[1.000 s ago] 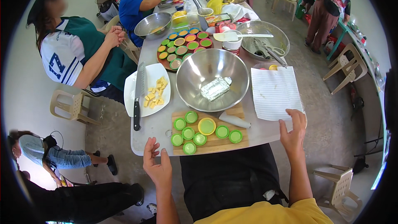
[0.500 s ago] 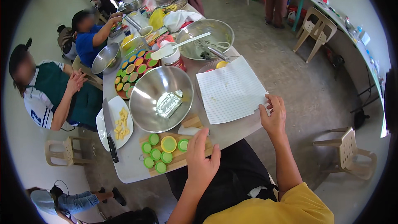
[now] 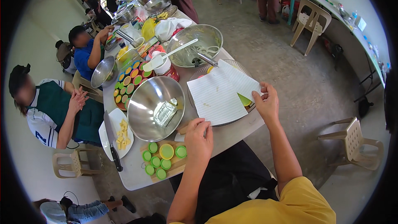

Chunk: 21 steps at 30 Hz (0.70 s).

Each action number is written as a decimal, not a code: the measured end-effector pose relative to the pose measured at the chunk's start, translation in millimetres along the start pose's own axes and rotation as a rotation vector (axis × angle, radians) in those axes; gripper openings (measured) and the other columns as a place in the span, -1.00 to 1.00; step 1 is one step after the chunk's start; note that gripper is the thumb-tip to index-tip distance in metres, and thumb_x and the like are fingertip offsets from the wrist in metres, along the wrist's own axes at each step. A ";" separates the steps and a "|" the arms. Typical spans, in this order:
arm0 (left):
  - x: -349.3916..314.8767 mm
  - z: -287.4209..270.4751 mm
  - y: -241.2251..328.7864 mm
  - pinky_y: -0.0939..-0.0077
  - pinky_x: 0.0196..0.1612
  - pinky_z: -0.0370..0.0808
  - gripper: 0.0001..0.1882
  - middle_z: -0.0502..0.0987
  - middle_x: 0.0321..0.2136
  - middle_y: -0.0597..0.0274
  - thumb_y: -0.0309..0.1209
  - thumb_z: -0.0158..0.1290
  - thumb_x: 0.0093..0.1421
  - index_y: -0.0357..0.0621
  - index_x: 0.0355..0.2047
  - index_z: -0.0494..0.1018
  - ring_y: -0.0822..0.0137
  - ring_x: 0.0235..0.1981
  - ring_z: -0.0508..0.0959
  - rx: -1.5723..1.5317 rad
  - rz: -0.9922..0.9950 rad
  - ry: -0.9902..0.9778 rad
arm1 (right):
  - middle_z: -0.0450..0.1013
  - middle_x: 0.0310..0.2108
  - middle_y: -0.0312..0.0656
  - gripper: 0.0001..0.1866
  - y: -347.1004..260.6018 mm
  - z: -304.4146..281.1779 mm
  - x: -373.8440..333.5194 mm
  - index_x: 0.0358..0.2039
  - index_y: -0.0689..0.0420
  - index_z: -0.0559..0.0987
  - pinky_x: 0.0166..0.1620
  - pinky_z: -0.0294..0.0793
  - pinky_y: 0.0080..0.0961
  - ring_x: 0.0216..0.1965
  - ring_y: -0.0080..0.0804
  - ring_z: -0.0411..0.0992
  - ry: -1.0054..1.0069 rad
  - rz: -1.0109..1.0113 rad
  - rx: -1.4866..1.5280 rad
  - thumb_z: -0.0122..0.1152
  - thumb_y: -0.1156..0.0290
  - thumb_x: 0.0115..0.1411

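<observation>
Looking down from the head view, the person's right hand [image 3: 268,104] has its fingers clamped on the right edge of a sheet of lined white paper [image 3: 217,93], while the left hand [image 3: 199,141] is at the paper's near edge, its fingers bent; whether they grip it, I cannot tell. The paper lies over a clear dish [image 3: 239,65] on the bench [image 3: 226,137], just right of a steel bowl [image 3: 141,103] holding a foil-wrapped block [image 3: 166,112]. Nearer the person, small green cups [image 3: 155,161] sit on a wooden board [image 3: 178,166].

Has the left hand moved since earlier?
Yes, the left hand moved rightward, from the left end of the wooden board to its right end.
</observation>
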State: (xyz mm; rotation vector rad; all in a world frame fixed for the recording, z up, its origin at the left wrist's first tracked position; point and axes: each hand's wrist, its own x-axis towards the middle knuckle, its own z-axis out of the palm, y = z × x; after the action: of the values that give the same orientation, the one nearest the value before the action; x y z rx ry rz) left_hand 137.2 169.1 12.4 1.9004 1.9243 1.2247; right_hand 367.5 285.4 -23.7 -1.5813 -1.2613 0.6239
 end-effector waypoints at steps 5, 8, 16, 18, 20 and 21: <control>4.3 3.5 10.6 0.52 -0.37 0.61 -0.89 0.66 -0.19 0.05 -0.62 0.22 0.19 -0.28 -0.26 0.62 0.32 -0.39 0.66 -0.165 -0.045 0.082 | 0.52 -0.26 -0.15 -0.66 19.0 -2.2 6.1 -0.11 0.27 0.53 -0.27 0.53 -0.46 -0.39 -0.49 0.47 -0.070 0.064 0.128 0.41 0.49 0.12; 2.0 2.8 14.9 0.45 -0.36 0.65 -0.93 0.65 -0.19 0.01 -0.60 0.19 0.24 -0.29 -0.25 0.58 0.22 -0.38 0.68 -0.199 -0.032 0.096 | 0.54 -0.30 -0.15 -0.71 12.8 -9.9 0.4 -0.10 0.31 0.51 -0.30 0.54 -0.51 -0.39 -0.51 0.49 -0.106 0.164 0.264 0.32 0.57 0.17; -6.6 7.5 21.1 0.40 -0.21 0.65 -0.90 0.68 -0.24 -0.01 -0.61 0.21 0.24 -0.31 -0.23 0.57 0.20 -0.28 0.69 -0.310 -0.078 0.268 | 0.56 -0.31 -0.18 -0.74 -2.8 -28.7 -14.9 -0.02 0.33 0.51 -0.34 0.62 -0.53 -0.42 -0.49 0.54 -0.200 0.340 0.588 0.13 0.62 0.27; -8.6 8.6 26.0 0.36 -0.17 0.65 -0.88 0.68 -0.23 -0.01 -0.63 0.22 0.22 -0.31 -0.23 0.57 0.15 -0.26 0.69 -0.277 0.000 0.305 | 0.56 -0.31 -0.17 -0.76 1.4 -30.8 -17.5 -0.03 0.32 0.51 -0.33 0.64 -0.52 -0.42 -0.49 0.54 -0.182 0.381 0.674 0.11 0.61 0.30; -11.3 5.1 32.3 0.33 -0.15 0.64 -0.86 0.68 -0.22 -0.02 -0.65 0.24 0.19 -0.31 -0.23 0.58 0.09 -0.24 0.69 -0.187 0.104 0.312 | 0.57 -0.31 -0.16 -0.77 3.3 -31.7 -19.7 -0.03 0.30 0.52 -0.33 0.64 -0.52 -0.42 -0.48 0.55 -0.155 0.385 0.747 0.12 0.58 0.31; -13.3 3.6 35.0 0.31 -0.14 0.64 -0.86 0.68 -0.22 -0.03 -0.65 0.25 0.18 -0.31 -0.24 0.58 0.06 -0.23 0.69 -0.165 0.145 0.313 | 0.57 -0.31 -0.16 -0.78 4.4 -32.7 -20.8 -0.04 0.29 0.52 -0.33 0.64 -0.52 -0.41 -0.47 0.55 -0.140 0.387 0.783 0.13 0.57 0.31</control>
State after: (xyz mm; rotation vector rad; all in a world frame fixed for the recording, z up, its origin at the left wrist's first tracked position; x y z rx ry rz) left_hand 168.1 153.4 27.1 1.8813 1.7755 1.7577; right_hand 390.1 254.0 -18.6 -1.1163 -0.6549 1.3061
